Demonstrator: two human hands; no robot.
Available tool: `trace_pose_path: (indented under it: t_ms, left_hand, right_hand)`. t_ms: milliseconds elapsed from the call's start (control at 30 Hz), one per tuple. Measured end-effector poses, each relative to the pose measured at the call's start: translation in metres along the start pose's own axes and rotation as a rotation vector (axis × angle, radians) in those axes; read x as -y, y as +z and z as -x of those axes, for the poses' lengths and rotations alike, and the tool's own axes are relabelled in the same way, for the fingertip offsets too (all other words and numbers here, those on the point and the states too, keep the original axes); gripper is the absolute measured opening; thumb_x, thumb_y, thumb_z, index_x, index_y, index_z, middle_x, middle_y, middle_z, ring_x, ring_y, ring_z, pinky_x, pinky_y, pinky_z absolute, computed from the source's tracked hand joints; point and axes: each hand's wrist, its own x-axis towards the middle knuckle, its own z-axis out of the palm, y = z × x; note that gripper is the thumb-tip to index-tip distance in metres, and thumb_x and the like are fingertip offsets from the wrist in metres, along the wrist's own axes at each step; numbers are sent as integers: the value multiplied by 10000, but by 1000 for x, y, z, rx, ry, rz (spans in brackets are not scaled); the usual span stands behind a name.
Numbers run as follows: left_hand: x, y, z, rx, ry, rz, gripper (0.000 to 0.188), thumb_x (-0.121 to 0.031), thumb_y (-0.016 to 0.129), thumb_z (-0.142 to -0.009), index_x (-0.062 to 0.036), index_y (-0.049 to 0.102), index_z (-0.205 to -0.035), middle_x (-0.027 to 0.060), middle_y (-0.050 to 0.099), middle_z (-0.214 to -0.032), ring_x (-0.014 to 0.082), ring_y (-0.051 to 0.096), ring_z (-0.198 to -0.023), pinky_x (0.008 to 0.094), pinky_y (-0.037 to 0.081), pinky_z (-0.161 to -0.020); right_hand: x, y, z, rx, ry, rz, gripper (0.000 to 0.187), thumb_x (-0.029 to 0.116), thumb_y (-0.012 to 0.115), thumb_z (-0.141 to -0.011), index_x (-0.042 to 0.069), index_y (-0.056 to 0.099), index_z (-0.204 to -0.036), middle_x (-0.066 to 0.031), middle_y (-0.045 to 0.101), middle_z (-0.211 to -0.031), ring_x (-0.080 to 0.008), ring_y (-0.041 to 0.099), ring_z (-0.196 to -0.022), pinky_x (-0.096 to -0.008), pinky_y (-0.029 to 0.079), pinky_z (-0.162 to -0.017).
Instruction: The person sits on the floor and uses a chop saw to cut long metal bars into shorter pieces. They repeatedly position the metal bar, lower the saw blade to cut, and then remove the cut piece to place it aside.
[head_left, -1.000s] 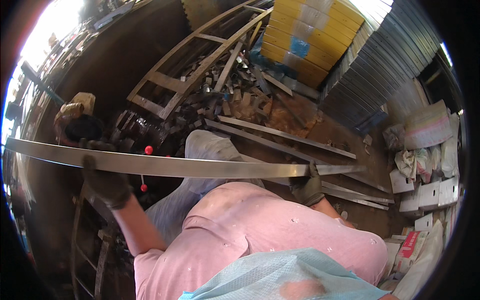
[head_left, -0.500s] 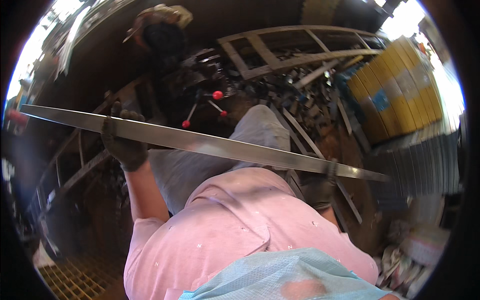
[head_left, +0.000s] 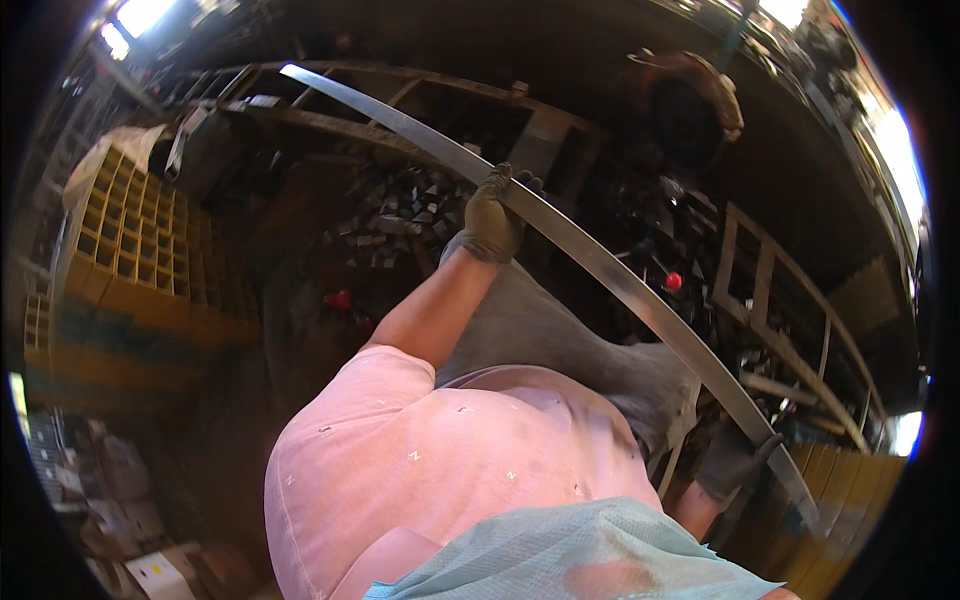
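Note:
A long, flat, silver metal bar (head_left: pixel 640 300) runs diagonally across the view, from the far left down to the near right. It appears bowed, as straight edges do near the rim. My left hand (head_left: pixel 490 220), in a dark glove, is closed around the bar left of its middle, with the arm stretched forward. Close to the bar's near right end, my right hand (head_left: pixel 735 460), also gloved, is closed on it; part of that hand lies in shadow. The bar is held up in front of my body, above my grey trousers (head_left: pixel 530 315).
Yellow square tubes (head_left: pixel 125 220) are stacked at the left, open ends showing. Small metal offcuts (head_left: pixel 400 222) lie scattered beyond my left arm. A red knob (head_left: pixel 674 282) shows just past the bar. Ladder-like frames (head_left: pixel 765 290) stand at the right, and more yellow stock (head_left: pixel 850 480) near right.
My view and body have turned, so the surroundings have shifted. The bar has swung: its left end now points far ahead and its right end near. Both hands keep their hold.

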Motion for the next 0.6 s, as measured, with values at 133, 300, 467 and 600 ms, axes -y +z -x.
trace_pose_path:
  t_ms: [133, 300, 467, 600]
  left_hand:
    - [-46, -14, -53, 0, 2, -57, 136, -214, 734, -1018, -100, 674, -1059, 98, 723, -962, 277, 717, -900, 464, 601, -863]
    - [-96, -34, -118, -116, -1, -134, 277, -306, 712, -1032, -50, 676, -1132, 139, 715, -925, 315, 718, -847, 488, 609, -849]
    - [-141, -24, -166, -128, 163, -171, 308, -334, 728, -1024, -41, 670, -1102, 155, 706, -938, 322, 715, -895, 482, 605, -855]
    - [-123, -7, -168, 8, 142, -59, 337, -426, 746, -1002, -102, 674, -1061, 80, 713, -908, 264, 689, -849, 429, 589, -819]
  right_hand:
    - [28, -25, -25, -4, 32, -97, 605, 503, 621, -1076, 37, 604, -1461, -187, 654, -1451, -322, 618, -1332, -488, 473, -1184]
    - [74, -68, -71, -221, -192, 117, 621, 500, 647, -1058, 27, 599, -1458, -189, 647, -1454, -332, 616, -1329, -489, 475, -1180]
    - [118, -98, -127, -366, -368, 297, 638, 497, 672, -1040, 18, 593, -1454, -191, 640, -1457, -342, 614, -1325, -489, 478, -1175]
    - [67, -77, -161, -201, -248, 297, 653, 494, 693, -1026, 10, 589, -1452, -192, 634, -1459, -350, 612, -1322, -489, 479, -1172]
